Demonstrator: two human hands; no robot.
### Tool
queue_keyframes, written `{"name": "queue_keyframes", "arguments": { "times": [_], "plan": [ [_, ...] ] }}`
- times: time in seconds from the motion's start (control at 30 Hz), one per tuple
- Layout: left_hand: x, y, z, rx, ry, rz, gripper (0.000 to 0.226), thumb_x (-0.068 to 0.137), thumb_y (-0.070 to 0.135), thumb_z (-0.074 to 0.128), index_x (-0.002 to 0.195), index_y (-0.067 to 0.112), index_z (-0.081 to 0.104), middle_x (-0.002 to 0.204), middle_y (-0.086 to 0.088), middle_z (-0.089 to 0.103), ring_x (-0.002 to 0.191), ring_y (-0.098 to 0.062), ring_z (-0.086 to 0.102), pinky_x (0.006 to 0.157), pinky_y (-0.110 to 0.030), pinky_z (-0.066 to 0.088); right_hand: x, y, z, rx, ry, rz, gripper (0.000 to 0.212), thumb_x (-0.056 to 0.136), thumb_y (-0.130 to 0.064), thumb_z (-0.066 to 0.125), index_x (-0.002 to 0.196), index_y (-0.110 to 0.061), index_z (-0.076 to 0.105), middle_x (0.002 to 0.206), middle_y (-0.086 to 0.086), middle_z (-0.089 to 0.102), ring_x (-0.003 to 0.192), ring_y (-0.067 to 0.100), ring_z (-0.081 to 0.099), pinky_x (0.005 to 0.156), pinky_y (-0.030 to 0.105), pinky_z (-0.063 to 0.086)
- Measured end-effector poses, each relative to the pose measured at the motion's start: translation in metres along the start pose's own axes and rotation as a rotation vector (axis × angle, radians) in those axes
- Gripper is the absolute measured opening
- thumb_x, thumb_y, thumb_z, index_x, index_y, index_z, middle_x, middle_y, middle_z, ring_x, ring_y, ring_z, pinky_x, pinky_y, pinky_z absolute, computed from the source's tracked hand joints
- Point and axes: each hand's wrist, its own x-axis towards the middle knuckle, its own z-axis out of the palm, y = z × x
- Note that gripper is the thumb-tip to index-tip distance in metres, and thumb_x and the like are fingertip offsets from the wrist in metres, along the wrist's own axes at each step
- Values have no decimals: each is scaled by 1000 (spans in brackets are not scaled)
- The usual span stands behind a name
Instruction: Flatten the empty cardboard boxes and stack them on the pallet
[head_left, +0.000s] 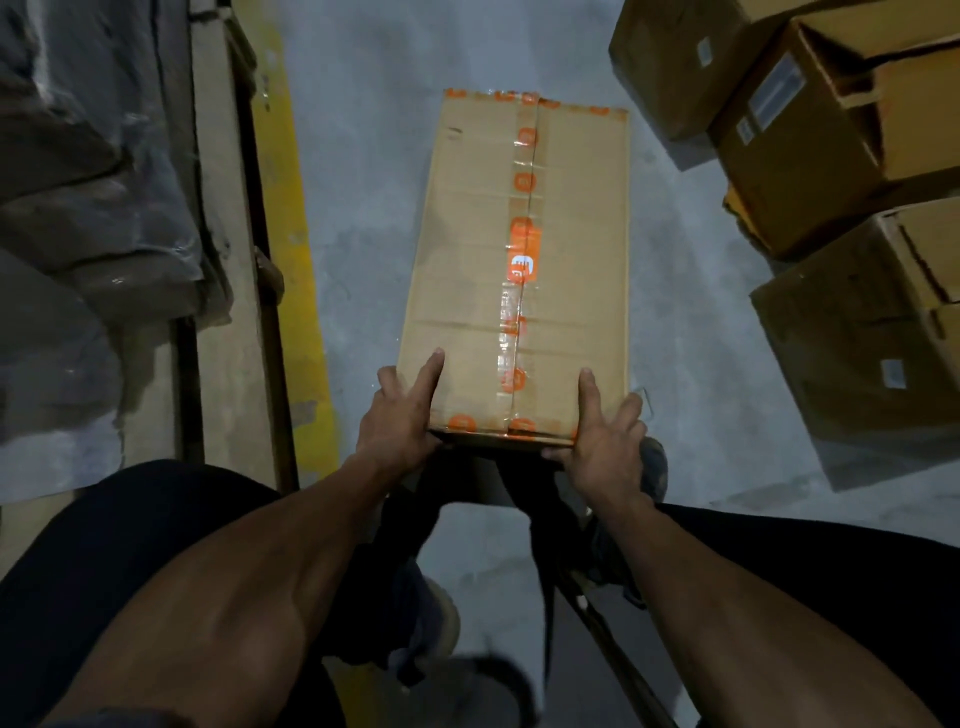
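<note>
A long cardboard box (483, 249), taped shut down its middle seam with clear tape printed with orange logos, extends away from me above the grey floor. My left hand (400, 421) grips its near left corner, thumb on top and the fingers wrapped down the side. My right hand (602, 441) grips the near right corner the same way, thumb lying on the top face. The box's underside and far end are hidden. On the left lies a wooden pallet (228, 332) with flattened cardboard on it.
Several brown boxes (810, 140) stand at the right, some with open flaps, another box (872, 343) below them. Plastic-wrapped goods (88, 208) sit at the far left. A yellow floor line (296, 270) runs beside the pallet. My legs and shoes fill the bottom.
</note>
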Motion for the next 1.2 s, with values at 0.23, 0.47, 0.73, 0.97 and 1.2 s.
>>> {"name": "queue_keyframes", "arguments": {
  "times": [0.23, 0.47, 0.73, 0.97, 1.2],
  "plan": [
    [-1, 25, -75, -163, 147, -38, 87, 74, 35, 85, 144, 26, 34, 123, -15, 37, 94, -47, 59, 85, -45, 48, -7, -31, -79, 137, 171, -37, 99, 77, -48, 82, 154, -42, 21, 144, 17, 27, 126, 38, 35, 100, 46, 41],
    [-23, 50, -177, -216, 318, 64, 72, 75, 52, 80, 129, 20, 44, 121, -18, 46, 110, -44, 54, 90, -44, 45, -45, -60, -174, 283, 355, -115, 79, 76, -65, 75, 143, -38, 44, 135, 14, 43, 126, 37, 40, 97, 40, 41],
    [-57, 81, -256, -125, 494, 131, 69, 73, 57, 78, 127, 23, 49, 123, -14, 62, 115, -35, 56, 82, -38, 37, -87, -70, -232, 465, 511, -144, 64, 80, -68, 66, 132, -36, 47, 133, 12, 49, 126, 34, 42, 99, 46, 42],
    [-51, 89, -267, -55, 345, 227, 84, 77, 62, 67, 147, 27, 35, 146, -13, 44, 126, -35, 51, 99, -44, 44, -74, -80, -245, 406, 500, -97, 62, 95, -67, 41, 147, -35, 35, 147, 16, 39, 134, 38, 34, 105, 50, 35],
    [-78, 43, -241, 147, -110, 372, 139, 61, 62, 84, 155, 38, -16, 151, -1, -48, 152, -31, -7, 122, -35, 8, -47, -88, -261, 470, 436, -122, 65, 100, -61, 39, 157, -36, 20, 162, 15, 15, 146, 43, 22, 113, 55, 29]
  ]
}}
